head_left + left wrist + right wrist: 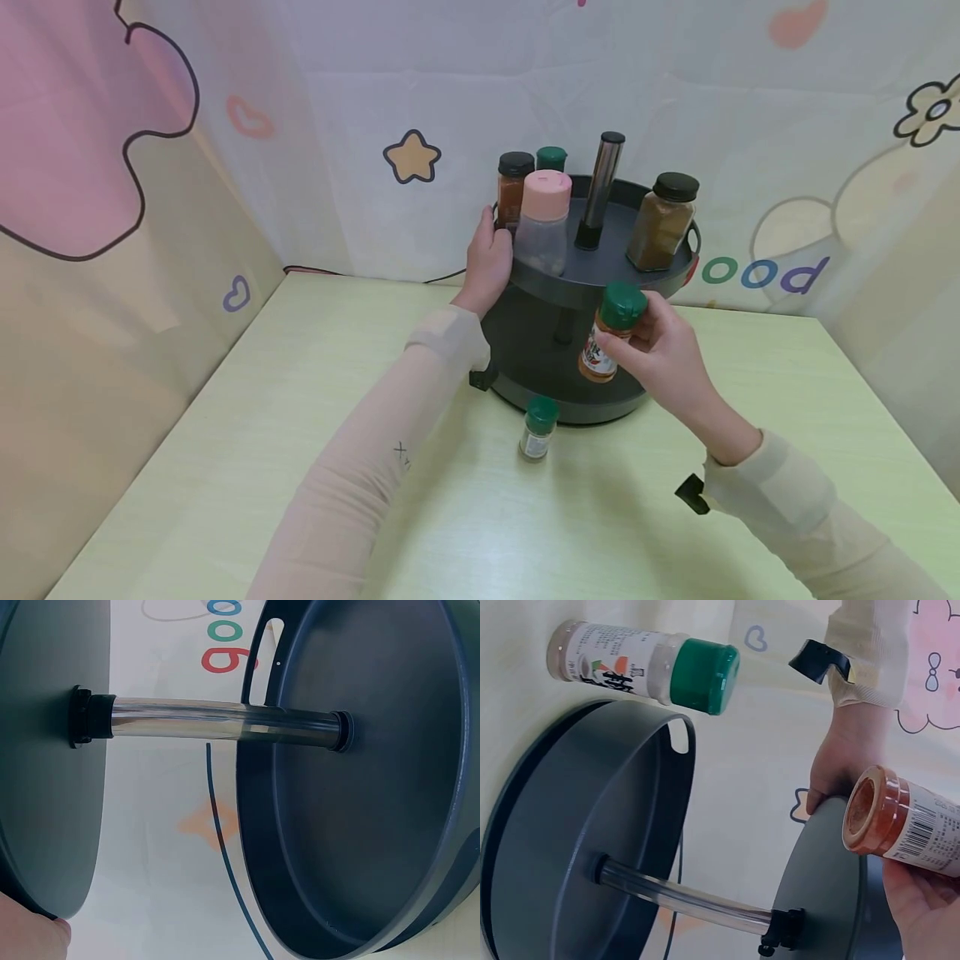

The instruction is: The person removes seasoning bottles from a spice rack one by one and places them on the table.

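- Across the head view, from 8 through 6 to 4 o'clock, spreads the pale yellow-green counter [225,467], glossy at 5 o'clock.
- Behind it hangs a pale, creased cloth [345,167]: pink patch [67,125] at 10 o'clock, star [412,157] at 11, flower [937,109] at 2, coloured letters [765,275] at 3.
- Along the counter's back edge, at the stand's 9 o'clock, runs a thin cable [322,271].
- Toward the counter's back is the black two-tier stand [558,287]. Around its post [600,187], up top: orange jar [517,196] at 10 o'clock, green-capped jar [551,158] at 11, brown jar [663,225] at 3, pink-capped bottle [543,221] at 8.
- At the stand's 9 o'clock, the left hand [483,258] has its fingers clamped on the upper rim.
- At the stand's 5 o'clock, the right hand [667,350] has its fingers clamped on the red jar [597,354], tilted and raised off the counter.
- At the stand's 7 o'clock, a small jar [536,442] stands upright on the counter.
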A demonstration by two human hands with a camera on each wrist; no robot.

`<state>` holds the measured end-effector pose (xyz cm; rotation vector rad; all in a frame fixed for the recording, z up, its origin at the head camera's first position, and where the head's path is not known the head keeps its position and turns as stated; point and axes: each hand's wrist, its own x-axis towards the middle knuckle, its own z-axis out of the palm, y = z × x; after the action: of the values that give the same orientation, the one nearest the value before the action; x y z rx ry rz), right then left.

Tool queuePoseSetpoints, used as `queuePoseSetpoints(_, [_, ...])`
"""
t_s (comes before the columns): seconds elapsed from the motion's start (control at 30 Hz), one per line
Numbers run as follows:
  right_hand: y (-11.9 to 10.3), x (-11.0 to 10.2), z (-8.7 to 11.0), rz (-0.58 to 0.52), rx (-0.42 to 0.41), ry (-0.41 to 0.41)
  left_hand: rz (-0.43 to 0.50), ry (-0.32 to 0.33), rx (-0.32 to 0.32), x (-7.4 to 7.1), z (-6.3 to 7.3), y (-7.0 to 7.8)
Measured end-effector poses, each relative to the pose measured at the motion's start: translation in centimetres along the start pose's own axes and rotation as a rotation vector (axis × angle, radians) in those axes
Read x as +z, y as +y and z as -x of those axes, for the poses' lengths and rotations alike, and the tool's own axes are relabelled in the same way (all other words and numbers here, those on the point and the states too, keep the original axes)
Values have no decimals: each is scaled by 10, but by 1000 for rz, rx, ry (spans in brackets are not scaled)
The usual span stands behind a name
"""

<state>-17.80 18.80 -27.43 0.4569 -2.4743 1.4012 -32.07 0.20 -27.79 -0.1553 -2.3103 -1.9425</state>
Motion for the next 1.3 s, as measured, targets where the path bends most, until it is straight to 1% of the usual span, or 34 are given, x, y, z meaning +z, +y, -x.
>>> queuePoseSetpoints(0.27, [9, 1, 2, 34, -3, -21, 6, -9, -4, 0, 0, 1])
queuePoseSetpoints(0.6, [20, 5, 6, 82, 33, -83, 5, -10, 4, 0, 0, 1])
queuePoseSetpoints(0.77, [24, 9, 10, 76, 55, -112, 4, -7, 4, 0, 1, 0])
queuePoseSetpoints(1.03, [32, 13, 12, 57, 67, -137, -8, -6, 9, 1, 0, -1])
queuePoseSetpoints(1.3, [39, 17, 15, 56, 89, -170, -2, -1, 12, 1, 0, -1])
